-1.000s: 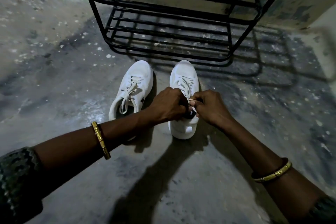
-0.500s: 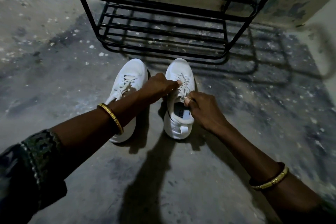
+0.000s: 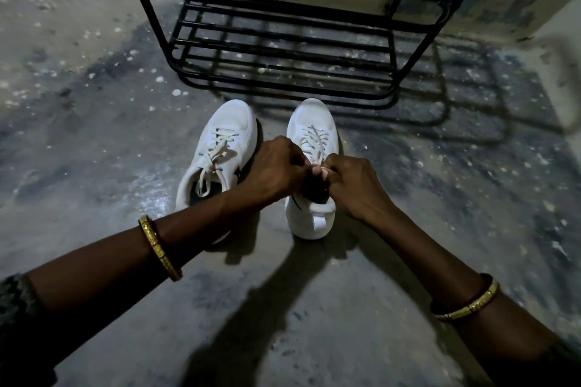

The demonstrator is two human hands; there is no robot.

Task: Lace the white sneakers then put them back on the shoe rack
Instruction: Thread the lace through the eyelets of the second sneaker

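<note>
On the speckled concrete floor (image 3: 94,141) in front of me, two white sneakers stand side by side, toes toward the black metal shoe rack (image 3: 283,41). Over the tongue of the right sneaker (image 3: 311,135) I have both hands together: my left hand (image 3: 276,170) and right hand (image 3: 355,185) each pinch the white lace (image 3: 317,163) at its top. Just beside it, the left sneaker (image 3: 226,135) is laced, its ends hanging loose. Gold bangles (image 3: 160,248) circle both my wrists.

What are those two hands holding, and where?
Both the left hand and right hand pinch the lace of the right-side sneaker near its top eyelets.
</note>
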